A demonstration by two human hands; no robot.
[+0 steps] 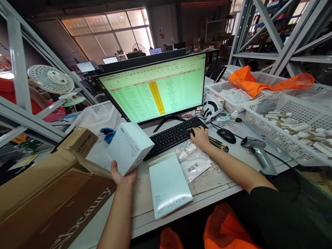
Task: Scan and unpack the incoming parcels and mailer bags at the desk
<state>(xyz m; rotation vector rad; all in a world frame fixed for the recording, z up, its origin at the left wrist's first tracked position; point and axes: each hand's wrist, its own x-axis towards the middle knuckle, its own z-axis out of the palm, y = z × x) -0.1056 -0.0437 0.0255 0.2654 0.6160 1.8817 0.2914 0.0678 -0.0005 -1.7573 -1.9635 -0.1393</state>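
Start at far left with a long brown cardboard box (85, 193), white-lettered along its side, beside the left forearm. Just right of it, find 1 pale blue-white rectangular carton (129, 145) with fine print, tilted and lifted off the white surface (140, 216), clamped in the fingers of the left hand (123, 174). Behind, see a wide black-framed monitor (155, 93) lit with a spreadsheet, including 1 yellow column. Below, note 1 flat pale-blue rectangular pack (169, 186), lying untouched. Farther right, see the right hand (201, 138) on a black plastic keyboard (171, 136), with fingers bent, slightly apart and clamped on nothing; cannot tell whether pressing a key. At right, see a grey handheld scanner (259, 155), lying unheld. Judge as partway along: count as done gripping the carton and opening the spreadsheet; count as left, apparently, finishing at the keys and setting the carton down.
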